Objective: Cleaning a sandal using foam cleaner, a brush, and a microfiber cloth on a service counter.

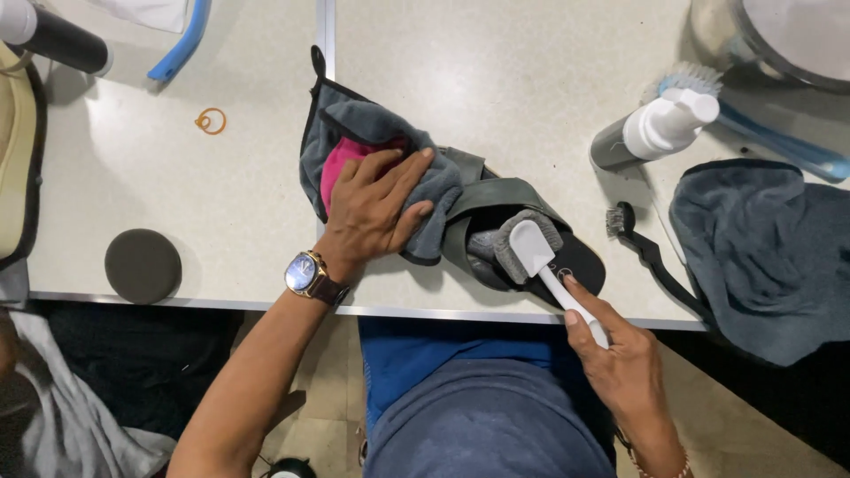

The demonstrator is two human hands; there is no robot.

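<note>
A dark slide sandal (pixel 522 221) with a grey-green strap lies near the table's front edge. My left hand (pixel 376 208), with a wristwatch, presses a grey cloth with a pink patch (pixel 363 142) down on the sandal's left end. My right hand (pixel 620 358) grips the white handle of a brush (pixel 536 252), whose grey bristle head rests inside the sandal under the strap.
A white-capped grey pump bottle (pixel 655 131) and a blue-handled brush (pixel 753 124) lie at the right. A small black brush (pixel 642 243) and a second grey cloth (pixel 770 248) sit beside them. A dark round pad (pixel 142 265) and a rubber band (pixel 211 120) lie at the left.
</note>
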